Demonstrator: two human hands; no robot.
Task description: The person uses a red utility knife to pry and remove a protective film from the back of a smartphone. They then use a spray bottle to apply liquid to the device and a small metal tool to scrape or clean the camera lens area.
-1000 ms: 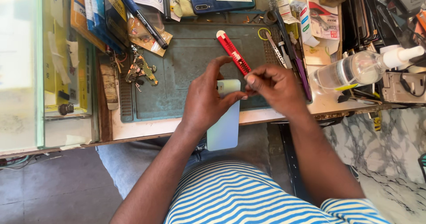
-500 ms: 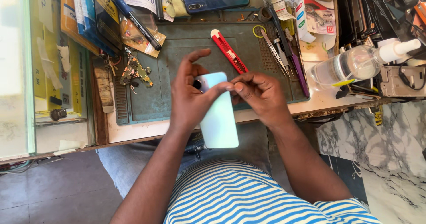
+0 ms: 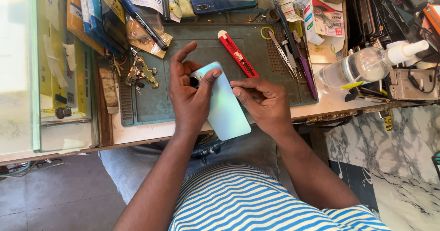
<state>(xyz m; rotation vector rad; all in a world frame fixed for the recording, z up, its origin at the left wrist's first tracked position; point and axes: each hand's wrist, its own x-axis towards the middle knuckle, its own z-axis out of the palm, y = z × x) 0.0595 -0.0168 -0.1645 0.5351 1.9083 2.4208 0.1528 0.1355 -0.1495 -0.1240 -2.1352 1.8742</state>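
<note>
Two hands meet over the front edge of a crowded repair bench. Farthest left stands a glass-fronted case (image 3: pixel 64 75) with yellow packets behind the pane; next to it, small circuit boards (image 3: pixel 140 70) lie loose at the left margin of the green work mat (image 3: pixel 151 107), and a black marker (image 3: pixel 143 22) slants above them. The left hand (image 3: pixel 190 91) cradles a pale blue-green phone (image 3: pixel 227 109) from its left side, thumb curled across the upper back beside the camera ring, forefinger lifted straight and free. The phone lies back-up and tilted, its top over the mat, its lower end hanging past the table edge above the lap. The right hand (image 3: pixel 263 100) has its fingers drawn together against the phone's right edge, apparently pinching or pressing at the seam; whether a small thing sits between the fingertips cannot be told. Beyond it lie a red utility knife (image 3: pixel 238 54), tweezers (image 3: pixel 284 52) and a clear spray bottle (image 3: pixel 366 66) on its side. The risk, as I judge it, lies in the overhang: a hard push from the right could slip the smooth shell out of the left hand's light hold and drop it, or uneven pressure might crack the back.
</note>
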